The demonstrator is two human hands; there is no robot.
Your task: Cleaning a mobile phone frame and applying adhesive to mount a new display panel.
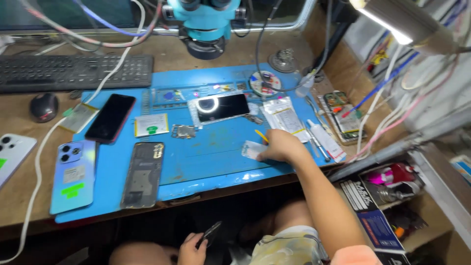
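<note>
Seen from your head camera, you sit at a wooden bench covered by a blue mat point(206, 157). Your right hand point(278, 146) reaches across the mat, fingers curled down onto a small pale packet point(251, 149) at the mat's right side, pinning it flat; a yellow tool point(261, 135) pokes out just above that hand. Your left hand point(192, 249) is low by your knee, below the bench edge, closed around a thin dark part point(211, 231). The work looks partway through: an opened phone frame point(142, 174) lies back-up near the front edge, a loose screen point(222, 107) lies further back under the microscope point(206, 22), and a small metal shield point(183, 131) sits between them, so reassembly appears still to come. A dark phone point(111, 118) and a pale blue phone point(73, 175) rest at the left of the mat, a white phone point(12, 154) beyond them. To the right, an open shelf point(392, 191) holds a red can and booklets. A keyboard point(73, 72) and mouse point(43, 107) sit at the back left.
</note>
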